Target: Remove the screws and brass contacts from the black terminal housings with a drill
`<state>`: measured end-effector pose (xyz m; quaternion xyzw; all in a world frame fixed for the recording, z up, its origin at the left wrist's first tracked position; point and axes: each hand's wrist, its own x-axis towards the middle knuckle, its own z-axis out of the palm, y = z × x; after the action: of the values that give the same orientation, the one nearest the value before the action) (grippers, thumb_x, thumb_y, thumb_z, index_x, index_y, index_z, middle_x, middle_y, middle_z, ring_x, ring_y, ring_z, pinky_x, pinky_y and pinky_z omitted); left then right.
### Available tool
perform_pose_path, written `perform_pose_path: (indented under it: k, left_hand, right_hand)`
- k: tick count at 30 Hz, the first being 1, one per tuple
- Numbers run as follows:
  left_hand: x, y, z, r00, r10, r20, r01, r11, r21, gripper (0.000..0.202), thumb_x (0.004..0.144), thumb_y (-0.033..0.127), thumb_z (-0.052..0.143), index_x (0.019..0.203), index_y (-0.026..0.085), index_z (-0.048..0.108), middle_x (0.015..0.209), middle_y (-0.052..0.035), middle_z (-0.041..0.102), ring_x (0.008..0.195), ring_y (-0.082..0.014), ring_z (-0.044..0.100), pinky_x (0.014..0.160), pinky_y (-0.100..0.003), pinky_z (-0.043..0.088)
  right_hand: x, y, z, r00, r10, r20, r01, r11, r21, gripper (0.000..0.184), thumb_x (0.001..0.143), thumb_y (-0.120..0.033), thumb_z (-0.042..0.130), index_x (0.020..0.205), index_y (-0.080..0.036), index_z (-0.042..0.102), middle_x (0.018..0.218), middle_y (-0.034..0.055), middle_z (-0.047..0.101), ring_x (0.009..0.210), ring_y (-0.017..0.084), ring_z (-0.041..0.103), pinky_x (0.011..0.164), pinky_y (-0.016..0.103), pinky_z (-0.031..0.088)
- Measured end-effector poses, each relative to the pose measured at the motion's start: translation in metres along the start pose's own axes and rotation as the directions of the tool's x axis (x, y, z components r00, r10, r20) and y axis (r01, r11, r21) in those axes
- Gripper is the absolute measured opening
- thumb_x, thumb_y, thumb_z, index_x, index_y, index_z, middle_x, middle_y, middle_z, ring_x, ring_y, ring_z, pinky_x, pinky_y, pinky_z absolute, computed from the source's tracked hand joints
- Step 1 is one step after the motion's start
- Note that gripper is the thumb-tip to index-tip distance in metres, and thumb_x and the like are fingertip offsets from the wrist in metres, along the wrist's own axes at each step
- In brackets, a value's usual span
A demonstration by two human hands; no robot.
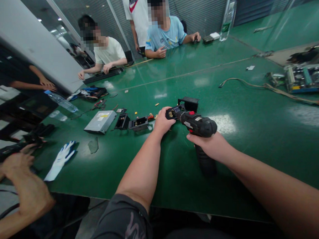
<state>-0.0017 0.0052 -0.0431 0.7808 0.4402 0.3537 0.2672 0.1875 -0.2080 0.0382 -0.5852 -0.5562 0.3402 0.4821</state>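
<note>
Firmly, both bare hands grip a black cordless drill point(198, 124) just above the counter point(260, 164), near the middle of its near edge, with the handle pointing down and toward the person. The left hand point(163, 121) is clamped around the drill's front end, where brass-coloured contacts point(171, 114) show, and the right hand point(207, 145) wraps the body above the handle. A black open housing point(189, 104) sits just beyond the drill. To the left lie two black plastic brackets point(137, 123), a silver optical drive point(100, 122) and, nearer, a white glove point(60, 160). Small brass pieces point(156, 104) are scattered nearby. So several parts already lie loose, while the drill's body appears to remain in one piece. Far right, a circuit board point(304, 78) trails a cable point(264, 87).
</note>
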Motion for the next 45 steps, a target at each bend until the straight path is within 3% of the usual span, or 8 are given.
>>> perform_pose_path:
  k: [15, 34, 40, 45]
  left_hand:
    - [-0.0007, 0.0016, -0.0002, 1.000, 0.002, 0.000, -0.002, 1.000, 0.007, 0.068, 0.077, 0.015, 0.085, 0.142, 0.028, 0.068, 0.144, -0.0084, 0.075, 0.137, -0.0328, 0.072, 0.125, -0.052, 0.055]
    - [-0.0012, 0.0042, -0.0011, 1.000, -0.014, 0.003, 0.014, 1.000, -0.004, 0.069, 0.075, 0.014, 0.083, 0.141, 0.029, 0.069, 0.144, -0.0082, 0.075, 0.136, -0.0336, 0.072, 0.125, -0.054, 0.054]
    - [-0.0012, 0.0020, -0.0008, 1.000, 0.000, 0.000, 0.000, 1.000, -0.007, 0.070, 0.075, 0.014, 0.083, 0.142, 0.026, 0.068, 0.143, -0.0096, 0.075, 0.136, -0.0336, 0.072, 0.126, -0.053, 0.054]
    - [-0.0011, 0.0047, -0.0015, 1.000, -0.008, 0.006, 0.008, 1.000, 0.001, 0.069, 0.075, 0.014, 0.083, 0.141, 0.028, 0.068, 0.143, -0.0084, 0.075, 0.136, -0.0335, 0.071, 0.126, -0.054, 0.054]
  right_hand:
    - [0.0001, 0.0012, 0.0031, 1.000, -0.020, -0.018, 0.021, 0.999, 0.039, 0.051, 0.087, -0.048, 0.076, 0.132, -0.024, 0.077, 0.143, 0.0163, 0.081, 0.140, 0.042, 0.073, 0.129, 0.063, 0.051]
    - [0.0001, 0.0025, 0.0039, 0.998, -0.062, -0.021, 0.063, 0.997, 0.036, 0.043, 0.089, -0.046, 0.075, 0.127, -0.025, 0.079, 0.142, 0.0159, 0.081, 0.142, 0.041, 0.073, 0.132, 0.065, 0.048]
    - [-0.0006, 0.0014, 0.0030, 0.999, -0.023, -0.032, 0.024, 0.999, 0.040, 0.053, 0.087, -0.048, 0.077, 0.134, -0.024, 0.077, 0.145, 0.0164, 0.081, 0.140, 0.042, 0.074, 0.130, 0.064, 0.050]
    - [0.0000, 0.0004, 0.0029, 1.000, -0.019, -0.014, 0.019, 0.998, 0.060, 0.045, 0.087, -0.047, 0.077, 0.126, -0.025, 0.079, 0.144, 0.0155, 0.081, 0.140, 0.042, 0.073, 0.129, 0.064, 0.050]
